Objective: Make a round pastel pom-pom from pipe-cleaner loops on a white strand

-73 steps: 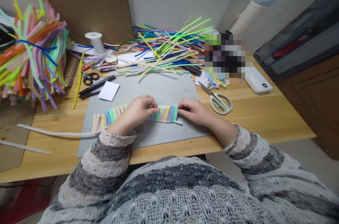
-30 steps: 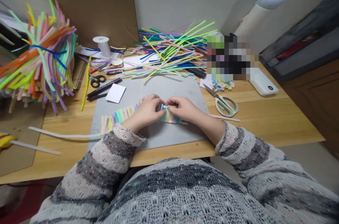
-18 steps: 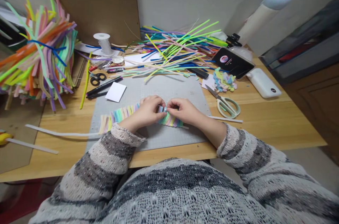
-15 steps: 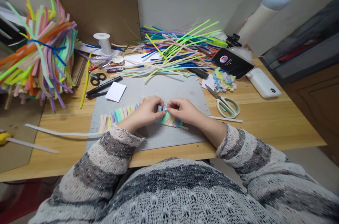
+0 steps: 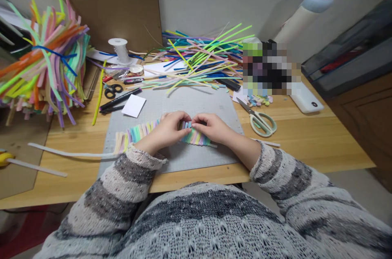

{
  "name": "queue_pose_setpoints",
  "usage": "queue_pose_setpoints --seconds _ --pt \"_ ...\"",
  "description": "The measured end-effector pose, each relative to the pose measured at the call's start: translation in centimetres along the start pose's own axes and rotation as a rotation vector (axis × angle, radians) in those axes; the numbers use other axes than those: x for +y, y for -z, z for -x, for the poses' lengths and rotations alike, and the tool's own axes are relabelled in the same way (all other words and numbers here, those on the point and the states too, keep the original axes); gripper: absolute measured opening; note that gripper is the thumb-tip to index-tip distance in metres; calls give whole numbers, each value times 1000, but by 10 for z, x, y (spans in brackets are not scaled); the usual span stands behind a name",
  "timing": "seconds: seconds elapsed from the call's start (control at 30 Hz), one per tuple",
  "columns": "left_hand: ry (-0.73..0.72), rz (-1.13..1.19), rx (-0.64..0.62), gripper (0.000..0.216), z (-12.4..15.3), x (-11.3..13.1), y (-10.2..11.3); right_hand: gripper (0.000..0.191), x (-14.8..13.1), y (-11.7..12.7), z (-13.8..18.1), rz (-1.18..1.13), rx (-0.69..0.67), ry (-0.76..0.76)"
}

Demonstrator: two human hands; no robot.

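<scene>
A strip of short pastel pipe cleaner pieces (image 5: 197, 137), set side by side in a row, lies across the grey cutting mat (image 5: 211, 106). My left hand (image 5: 171, 127) is closed on the strip near its middle, thumb and fingers pinching its upper edge. Close against it, my right hand (image 5: 212, 127) pinches the same edge with thumb and forefinger. The fingertips nearly meet, and what lies right between them is too small to make out. From the strip's left end a long white pipe cleaner (image 5: 70, 153) runs out over the wooden table.
Green-handled scissors (image 5: 261, 122) lie right of the mat. At the back is a heap of loose pipe cleaners (image 5: 199, 59); a big bundle (image 5: 58, 59) stands left. Black scissors (image 5: 112, 91), markers (image 5: 121, 100), a white card (image 5: 134, 105) and a spool (image 5: 119, 51) sit back left.
Both hands stay at the same spot on the strip, with only small shifts of the fingertips. The right fingertips have moved slightly left. A blurred patch now covers the back right items.
</scene>
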State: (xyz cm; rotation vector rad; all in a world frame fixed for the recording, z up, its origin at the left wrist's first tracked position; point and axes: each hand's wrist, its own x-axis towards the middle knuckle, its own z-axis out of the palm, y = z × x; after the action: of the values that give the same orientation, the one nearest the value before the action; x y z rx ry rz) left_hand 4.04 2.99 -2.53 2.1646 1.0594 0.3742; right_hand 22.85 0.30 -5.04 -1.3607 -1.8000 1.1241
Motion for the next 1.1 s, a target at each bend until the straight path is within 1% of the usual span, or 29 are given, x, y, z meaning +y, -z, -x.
queue_pose_setpoints --seconds 0.13,0.23,0.33,0.43,0.77,0.87,0.97,1.1 --pt "38 -57 63 27 2 2 2 13 -1 1 0 27 -1 -4" --pt "25 -124 75 18 2 2 1 13 -2 0 0 48 1 -8" --pt "-3 -144 40 9 2 2 1 12 -2 0 0 55 3 -4" --pt "-4 -132 16 8 2 3 2 13 -2 0 0 56 5 7" --pt "14 -37 25 6 0 1 2 12 -3 -1 1 63 14 9" --pt "-7 -20 31 7 0 0 2 12 -4 0 1 86 15 9" --pt "-22 -15 36 9 0 -2 1 12 -4 0 2 92 19 13" --pt "1 -30 39 7 0 -1 0 12 -3 0 1 84 15 18"
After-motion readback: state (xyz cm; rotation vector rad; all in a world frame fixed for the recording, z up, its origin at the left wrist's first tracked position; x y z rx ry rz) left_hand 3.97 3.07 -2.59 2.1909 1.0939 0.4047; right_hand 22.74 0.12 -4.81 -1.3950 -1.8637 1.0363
